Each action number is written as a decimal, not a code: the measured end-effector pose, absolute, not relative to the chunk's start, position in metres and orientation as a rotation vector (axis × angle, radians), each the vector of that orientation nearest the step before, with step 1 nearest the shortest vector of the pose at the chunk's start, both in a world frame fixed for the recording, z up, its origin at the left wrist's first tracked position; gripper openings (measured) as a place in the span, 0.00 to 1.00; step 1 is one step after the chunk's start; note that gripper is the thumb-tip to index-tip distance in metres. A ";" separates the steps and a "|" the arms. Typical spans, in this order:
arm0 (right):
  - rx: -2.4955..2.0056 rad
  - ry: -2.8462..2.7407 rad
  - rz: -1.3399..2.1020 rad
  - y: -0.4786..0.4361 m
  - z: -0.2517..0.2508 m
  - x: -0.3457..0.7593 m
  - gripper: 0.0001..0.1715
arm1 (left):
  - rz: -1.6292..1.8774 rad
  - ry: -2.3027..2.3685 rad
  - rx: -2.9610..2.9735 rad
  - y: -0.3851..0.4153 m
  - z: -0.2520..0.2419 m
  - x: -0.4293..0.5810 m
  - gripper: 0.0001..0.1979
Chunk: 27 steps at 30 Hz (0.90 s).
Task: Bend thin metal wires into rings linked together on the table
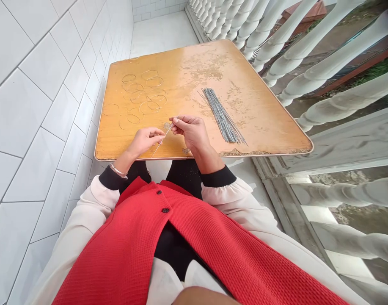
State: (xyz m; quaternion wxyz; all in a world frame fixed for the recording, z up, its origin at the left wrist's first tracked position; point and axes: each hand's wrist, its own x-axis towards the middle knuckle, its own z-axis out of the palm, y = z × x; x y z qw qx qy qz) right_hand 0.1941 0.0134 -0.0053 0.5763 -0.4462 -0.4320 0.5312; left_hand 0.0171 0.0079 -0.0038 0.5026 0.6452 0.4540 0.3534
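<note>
A thin, straight metal wire [158, 145] slants between my two hands, just above the near edge of the wooden table. My left hand [144, 142] pinches it around its middle, fingers closed. Higher up, my right hand [191, 130] grips the wire close to its upper end between thumb and fingertips. Right of my hands lies a bundle of straight grey wires [224, 116], roughly parallel to one another. Several thin wire rings [133, 118] are spread over the left part of the tabletop, some overlapping.
The tabletop [260, 127] is worn, with peeling patches and a chipped near edge. A white tiled wall [31, 101] runs along the left. White balusters [295, 84] line the right side. My legs [185, 178] are under the table's front edge.
</note>
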 end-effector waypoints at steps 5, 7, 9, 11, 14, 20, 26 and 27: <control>-1.036 -1.051 1.288 0.012 -0.001 0.187 0.11 | 0.899 1.040 1.471 0.011 0.005 0.031 0.04; -1.030 -1.047 1.285 0.013 -0.002 0.186 0.13 | 0.887 1.046 1.399 0.009 0.008 0.034 0.05; -1.029 -1.026 1.275 0.014 -0.003 0.187 0.15 | 0.881 1.043 1.332 0.007 0.011 0.036 0.07; -1.037 -0.994 1.274 0.016 -0.004 0.187 0.17 | 0.880 1.048 1.294 0.006 0.012 0.037 0.08; -1.051 -0.967 1.298 0.017 -0.006 0.187 0.17 | 0.873 1.058 1.273 0.005 0.012 0.039 0.09; -1.086 -0.967 1.298 0.016 -0.007 0.184 0.17 | 0.877 1.076 1.288 0.005 0.007 0.040 0.10; -1.100 -0.962 1.333 0.015 -0.006 0.181 0.18 | 0.894 1.093 1.322 0.006 -0.001 0.042 0.10; -1.099 -0.961 1.339 0.014 -0.006 0.181 0.18 | 0.897 1.086 1.323 0.006 -0.002 0.041 0.10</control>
